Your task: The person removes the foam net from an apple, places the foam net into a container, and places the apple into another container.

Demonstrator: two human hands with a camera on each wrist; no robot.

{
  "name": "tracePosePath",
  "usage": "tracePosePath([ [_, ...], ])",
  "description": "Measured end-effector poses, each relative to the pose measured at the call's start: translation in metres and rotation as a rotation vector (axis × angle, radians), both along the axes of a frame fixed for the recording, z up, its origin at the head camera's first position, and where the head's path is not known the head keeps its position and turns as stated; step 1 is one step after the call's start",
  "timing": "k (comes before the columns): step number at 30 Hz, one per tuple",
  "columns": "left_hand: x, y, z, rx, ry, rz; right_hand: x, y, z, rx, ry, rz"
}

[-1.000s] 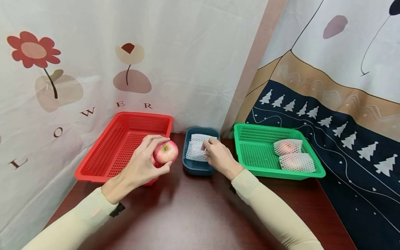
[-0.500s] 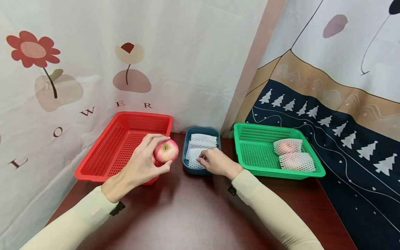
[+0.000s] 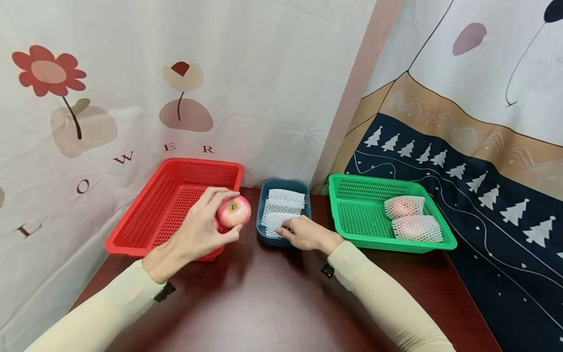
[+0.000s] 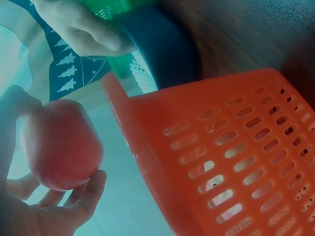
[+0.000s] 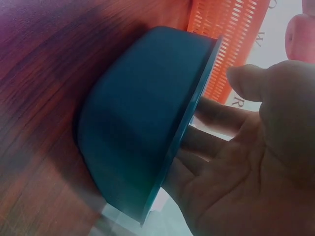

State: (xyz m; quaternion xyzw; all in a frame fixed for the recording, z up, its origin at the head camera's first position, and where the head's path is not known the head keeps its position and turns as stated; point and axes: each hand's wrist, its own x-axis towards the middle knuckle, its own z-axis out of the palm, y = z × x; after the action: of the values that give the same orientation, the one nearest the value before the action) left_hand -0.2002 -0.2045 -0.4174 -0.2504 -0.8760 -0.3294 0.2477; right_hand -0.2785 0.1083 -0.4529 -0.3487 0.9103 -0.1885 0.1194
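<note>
My left hand [image 3: 198,227] grips a red apple [image 3: 235,213] between thumb and fingers, beside the near right corner of the red basket [image 3: 115,242]. In the left wrist view the apple [image 4: 64,145] is bare and its skin shows. My right hand [image 3: 310,233] reaches over the near rim of a small blue bin [image 3: 306,191]. White foam fruit nets [image 3: 286,197] lie in that bin, under and beyond its fingertips. The right wrist view shows the thumb [image 5: 246,81] apart from the fingers, which dip inside the bin, their tips hidden by its wall.
At the right, a green basket [image 3: 358,239] holds two apples in foam nets [image 3: 417,229]. The brown table [image 3: 277,298] runs up to a printed curtain [image 3: 272,98] behind the containers.
My right hand has moved nearer within the blue bin, and a foam net there has come toward the near side. The left hand holds the apple in the same place.
</note>
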Motion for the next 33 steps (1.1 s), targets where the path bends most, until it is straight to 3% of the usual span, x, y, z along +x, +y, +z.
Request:
tracePosePath([
  [6, -0.001, -0.004, 0.002, -0.003, -0.017, 0.009, 0.006, 0.003, 0.003, -0.077, 0.029, -0.045],
  [13, -0.006, -0.011, 0.005, -0.011, -0.021, 0.032, 0.011, 0.007, 0.006, -0.116, 0.167, -0.067],
  [20, -0.014, -0.020, 0.007, -0.032, 0.020, 0.072, 0.015, 0.013, 0.010, -0.119, 0.249, -0.103],
  [33, -0.026, -0.035, 0.011, -0.031, -0.089, 0.134, 0.024, 0.035, 0.022, -0.149, 0.393, -0.115],
])
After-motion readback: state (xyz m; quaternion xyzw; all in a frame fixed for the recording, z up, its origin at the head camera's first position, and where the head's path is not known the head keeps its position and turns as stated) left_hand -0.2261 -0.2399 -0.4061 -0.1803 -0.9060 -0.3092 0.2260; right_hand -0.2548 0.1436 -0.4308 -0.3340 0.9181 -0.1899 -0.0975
